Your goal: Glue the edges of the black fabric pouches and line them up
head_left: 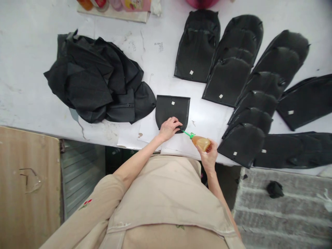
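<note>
A black flap-shaped piece (172, 110) with a small white tag lies on the white table (31, 69) in front of me. My left hand (169, 127) rests on its near rounded edge, fingers curled down and pressing it. My right hand (209, 154) is closed around a small amber glue bottle (201, 141). The bottle's green nozzle points left and touches the piece's near edge beside my left fingers.
A heap of black fabric pieces (97, 81) lies at the left. Rows of overlapped black flap pieces (233, 69) cover the right side of the table. Coloured containers (114, 5) stand at the far edge. A wooden board (28, 186) sits lower left.
</note>
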The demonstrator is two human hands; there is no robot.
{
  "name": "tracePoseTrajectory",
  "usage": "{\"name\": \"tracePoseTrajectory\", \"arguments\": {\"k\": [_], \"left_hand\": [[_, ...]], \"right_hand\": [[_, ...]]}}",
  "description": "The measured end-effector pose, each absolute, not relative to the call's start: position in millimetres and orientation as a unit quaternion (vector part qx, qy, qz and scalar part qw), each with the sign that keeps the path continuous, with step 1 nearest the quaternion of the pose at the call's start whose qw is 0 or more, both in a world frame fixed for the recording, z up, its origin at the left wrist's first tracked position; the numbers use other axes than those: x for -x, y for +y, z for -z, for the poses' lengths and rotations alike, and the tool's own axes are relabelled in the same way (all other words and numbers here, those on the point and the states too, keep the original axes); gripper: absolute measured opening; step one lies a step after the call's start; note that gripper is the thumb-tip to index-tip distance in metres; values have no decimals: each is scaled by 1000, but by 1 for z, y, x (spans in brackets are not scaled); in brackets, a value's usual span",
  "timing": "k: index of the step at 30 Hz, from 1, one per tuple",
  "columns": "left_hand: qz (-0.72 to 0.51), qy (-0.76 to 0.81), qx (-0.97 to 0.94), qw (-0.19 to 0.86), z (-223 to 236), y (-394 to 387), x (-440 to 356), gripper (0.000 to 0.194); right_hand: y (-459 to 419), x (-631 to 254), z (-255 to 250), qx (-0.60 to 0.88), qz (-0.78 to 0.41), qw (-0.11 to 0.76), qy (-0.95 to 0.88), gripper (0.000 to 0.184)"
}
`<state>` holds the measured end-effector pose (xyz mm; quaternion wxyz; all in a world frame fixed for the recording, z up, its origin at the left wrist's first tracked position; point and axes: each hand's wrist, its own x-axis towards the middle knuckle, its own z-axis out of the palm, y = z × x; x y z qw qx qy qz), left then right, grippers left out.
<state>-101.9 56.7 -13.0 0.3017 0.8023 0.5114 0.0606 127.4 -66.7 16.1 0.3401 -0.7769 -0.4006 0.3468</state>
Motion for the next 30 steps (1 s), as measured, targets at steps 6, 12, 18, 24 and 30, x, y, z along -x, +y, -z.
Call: {"name": "tracePoseTrajectory", "arguments": {"k": [6,12,18,24,30], "left_hand": [[-38,474,-827,299,10,68,105,21],[-28,451,-831,323,15,87,103,19],[-8,452,-823,343,16,98,99,21],[-1,450,-824,343,15,100,98,20],[-5,449,-827,340,17,101,97,19]], "right_hand": [[-70,-111,-27,803,-338,377,-315,67],[-76,-90,-36,815,-307,414,-267,69],[-79,-65,-23,828,-274,401,-279,69],[-81,-48,-17,838,-237,411,-269,70],[-86,-40,-22,855,-187,393,-281,69]]}}
